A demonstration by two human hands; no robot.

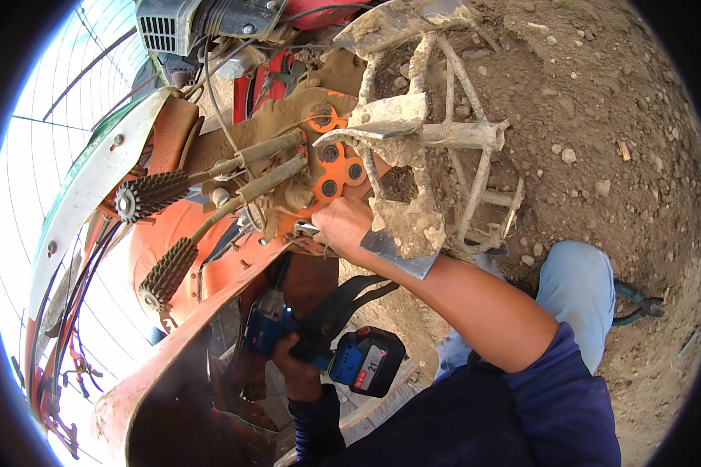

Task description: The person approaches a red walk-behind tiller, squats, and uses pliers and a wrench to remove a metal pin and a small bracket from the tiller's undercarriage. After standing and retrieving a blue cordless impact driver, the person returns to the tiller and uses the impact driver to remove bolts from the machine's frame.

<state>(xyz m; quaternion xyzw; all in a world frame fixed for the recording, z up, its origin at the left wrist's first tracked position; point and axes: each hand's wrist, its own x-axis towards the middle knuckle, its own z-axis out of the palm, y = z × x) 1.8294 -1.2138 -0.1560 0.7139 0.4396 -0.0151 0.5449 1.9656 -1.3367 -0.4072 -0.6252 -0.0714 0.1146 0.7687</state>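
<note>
My left hand (294,364) is wrapped round the grip of a blue cordless impact wrench (266,331) with a black battery pack (374,362). A small light glows on the tool, and its nose points up under the orange panel (187,335) of a machine. My right hand (341,224) is closed at the lower edge of an orange bracket (336,167) with dark round holes. A short silver metal piece (307,227) sticks out at its fingers; it looks like the end of a wrench, but most is hidden. Above that forearm stands a mud-caked tiller wheel (401,226).
Two levers with ribbed grips (160,194) jut left from the machine. A grey vented engine cover (167,33) is at the top. Green-handled pliers (642,307) lie on the dirt (592,101) beside my knee (576,292). A black strap (339,300) hangs near the tool.
</note>
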